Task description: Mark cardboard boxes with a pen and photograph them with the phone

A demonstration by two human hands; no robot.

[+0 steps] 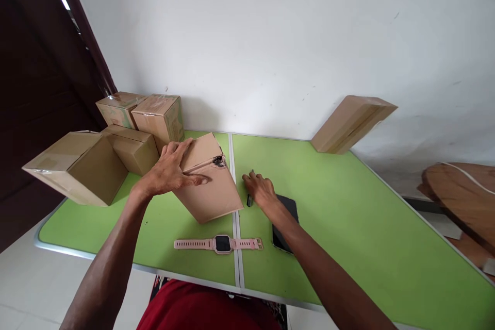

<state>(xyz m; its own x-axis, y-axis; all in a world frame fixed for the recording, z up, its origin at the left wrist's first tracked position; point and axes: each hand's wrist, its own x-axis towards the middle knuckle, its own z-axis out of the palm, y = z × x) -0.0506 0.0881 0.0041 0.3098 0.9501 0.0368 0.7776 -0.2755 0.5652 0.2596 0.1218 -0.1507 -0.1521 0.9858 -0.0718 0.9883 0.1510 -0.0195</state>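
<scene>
My left hand (168,170) grips a cardboard box (211,191), thumb on its near face and fingers over the top flap. The box is tilted, and one top corner has a torn, blackened patch. To the right of the box, my right hand (260,188) is low over the table, fingers curled down on a small dark object (249,200). Most of that object is hidden under the hand, so its kind does not show. A pink smartwatch (223,244) lies stretched out flat in front of the box. Beneath my right forearm is a black smartphone (286,208), partly covered.
Several closed cardboard boxes stand at the left, among them a large one (96,170) and a taped one (160,116). Another box (351,124) is at the back right by the wall. The green table (367,237) has a metal seam. A wooden surface (464,201) is beyond its right edge.
</scene>
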